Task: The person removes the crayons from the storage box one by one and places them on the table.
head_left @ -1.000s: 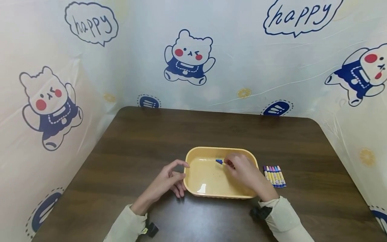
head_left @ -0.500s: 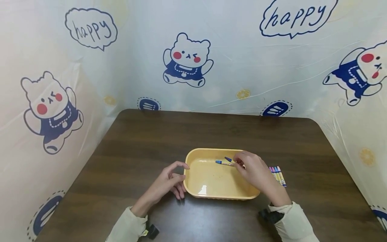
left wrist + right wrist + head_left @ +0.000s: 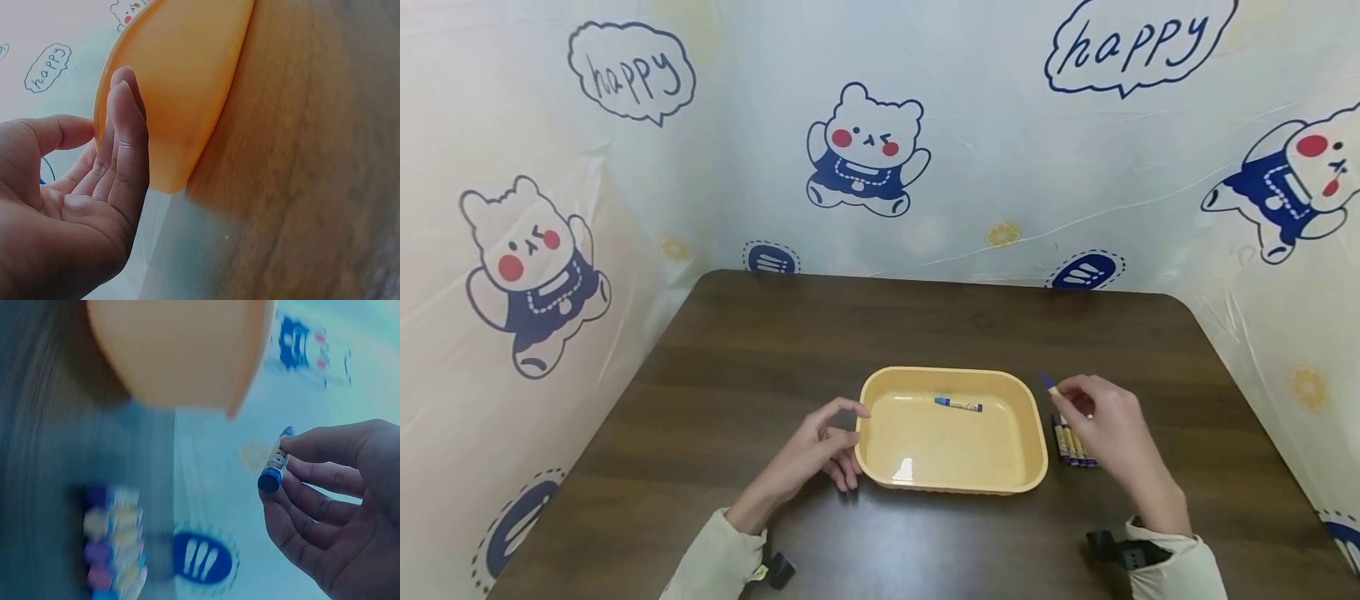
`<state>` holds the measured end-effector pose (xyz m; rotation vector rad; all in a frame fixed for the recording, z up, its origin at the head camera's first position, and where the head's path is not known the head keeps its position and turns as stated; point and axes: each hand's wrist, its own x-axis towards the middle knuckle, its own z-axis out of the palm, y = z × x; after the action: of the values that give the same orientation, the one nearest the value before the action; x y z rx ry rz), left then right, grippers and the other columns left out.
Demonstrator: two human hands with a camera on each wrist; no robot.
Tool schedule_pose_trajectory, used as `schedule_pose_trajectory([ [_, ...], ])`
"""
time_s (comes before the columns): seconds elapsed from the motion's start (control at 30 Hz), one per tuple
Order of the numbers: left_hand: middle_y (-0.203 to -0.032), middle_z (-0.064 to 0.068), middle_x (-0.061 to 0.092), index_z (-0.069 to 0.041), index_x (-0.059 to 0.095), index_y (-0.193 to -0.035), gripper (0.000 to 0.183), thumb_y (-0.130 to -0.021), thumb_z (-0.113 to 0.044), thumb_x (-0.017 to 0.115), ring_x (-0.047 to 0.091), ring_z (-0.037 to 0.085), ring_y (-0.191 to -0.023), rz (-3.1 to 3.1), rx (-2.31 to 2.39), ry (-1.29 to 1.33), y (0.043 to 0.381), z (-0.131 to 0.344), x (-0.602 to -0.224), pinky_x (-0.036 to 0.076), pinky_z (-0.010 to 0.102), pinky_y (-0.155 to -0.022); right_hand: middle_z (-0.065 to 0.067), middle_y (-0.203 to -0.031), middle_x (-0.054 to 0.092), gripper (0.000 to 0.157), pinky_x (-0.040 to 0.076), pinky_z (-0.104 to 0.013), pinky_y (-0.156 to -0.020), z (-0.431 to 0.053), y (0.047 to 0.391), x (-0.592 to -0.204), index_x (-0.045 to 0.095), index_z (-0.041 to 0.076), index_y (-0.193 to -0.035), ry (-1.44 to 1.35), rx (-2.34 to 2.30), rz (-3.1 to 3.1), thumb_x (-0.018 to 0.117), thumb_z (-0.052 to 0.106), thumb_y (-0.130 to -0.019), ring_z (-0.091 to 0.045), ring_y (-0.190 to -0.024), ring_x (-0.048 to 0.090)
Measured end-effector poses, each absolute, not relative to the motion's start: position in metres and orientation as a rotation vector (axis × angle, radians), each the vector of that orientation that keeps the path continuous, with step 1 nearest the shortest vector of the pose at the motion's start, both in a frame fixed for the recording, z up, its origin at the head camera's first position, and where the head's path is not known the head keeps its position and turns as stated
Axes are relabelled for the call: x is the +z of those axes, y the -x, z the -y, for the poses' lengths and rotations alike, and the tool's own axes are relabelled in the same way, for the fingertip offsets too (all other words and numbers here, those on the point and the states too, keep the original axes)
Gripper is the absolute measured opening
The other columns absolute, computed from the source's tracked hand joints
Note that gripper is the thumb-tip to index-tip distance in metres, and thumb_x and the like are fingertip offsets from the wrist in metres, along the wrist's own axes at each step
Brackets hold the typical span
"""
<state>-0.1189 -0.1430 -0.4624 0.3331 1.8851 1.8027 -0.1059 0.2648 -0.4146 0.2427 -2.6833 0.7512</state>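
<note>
My right hand [image 3: 1108, 425] pinches a dark blue crayon [image 3: 275, 464] between thumb and fingers, beyond the tray's right side. Below that hand, a row of crayons [image 3: 1067, 442] lies side by side on the table, partly covered by it. The yellow plastic tray [image 3: 951, 487] holds a single lighter blue crayon [image 3: 958, 405], lying toward the back. At the tray's left end, my left hand [image 3: 812, 450] grips the rim with bent fingers and thumb; the left wrist view shows fingers against the tray wall [image 3: 187, 81].
A dark brown wooden table [image 3: 760, 350] carries everything. Behind it and at both sides hangs a pale sheet [image 3: 970, 125] printed with bears and speech bubbles. Each wrist wears a dark strap-on device [image 3: 1127, 552].
My right hand has moved right, from inside the tray to above the crayon row, carrying the dark blue crayon out. The lighter blue crayon stays in the tray. My left hand keeps its place.
</note>
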Motion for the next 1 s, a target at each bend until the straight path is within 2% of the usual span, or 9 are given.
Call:
schedule_pose_trajectory([
  [0.23, -0.078, 0.022, 0.069, -0.006, 0.045, -0.136, 0.036, -0.103, -0.014, 0.055, 0.069, 0.032, -0.059, -1.897, 1.801, -0.347, 0.119, 0.144, -0.465, 0.060, 0.047, -0.054, -0.008, -0.080, 0.069, 0.013, 0.049, -0.020, -0.056, -0.308, 0.103, -0.437, 0.072, 0.002, -0.092, 0.000, 0.793, 2.707, 0.074, 0.014, -0.090, -0.019, -0.072, 0.062],
  [0.43, -0.079, 0.023, 0.069, -0.006, 0.045, -0.136, 0.036, -0.102, -0.013, 0.055, 0.069, 0.032, -0.059, -1.903, 1.789, -0.338, 0.119, 0.144, -0.464, 0.060, 0.046, -0.055, -0.010, -0.080, 0.069, 0.017, 0.046, -0.023, -0.051, -0.329, 0.100, -0.456, 0.070, -0.003, -0.096, 0.121, 0.817, 2.810, 0.071, 0.014, -0.091, -0.019, -0.070, 0.060],
  [0.63, -0.079, 0.023, 0.070, -0.007, 0.045, -0.136, 0.036, -0.102, -0.012, 0.055, 0.069, 0.032, -0.059, -1.902, 1.792, -0.358, 0.120, 0.142, -0.460, 0.060, 0.047, -0.055, -0.012, -0.081, 0.069, 0.020, 0.046, -0.026, -0.053, -0.339, 0.099, -0.457, 0.069, -0.006, -0.098, 0.172, 0.821, 2.889, 0.070, 0.014, -0.091, -0.021, -0.070, 0.059],
  [1.0, -0.078, 0.021, 0.071, -0.007, 0.045, -0.137, 0.036, -0.102, -0.012, 0.055, 0.069, 0.032, -0.059, -1.920, 1.774, -0.340, 0.120, 0.143, -0.461, 0.060, 0.045, -0.055, -0.007, -0.075, 0.059, 0.020, 0.042, -0.031, -0.053, -0.341, 0.095, -0.455, 0.065, -0.003, -0.093, 0.250, 0.906, 3.123, 0.066, 0.017, -0.092, -0.021, -0.067, 0.051],
])
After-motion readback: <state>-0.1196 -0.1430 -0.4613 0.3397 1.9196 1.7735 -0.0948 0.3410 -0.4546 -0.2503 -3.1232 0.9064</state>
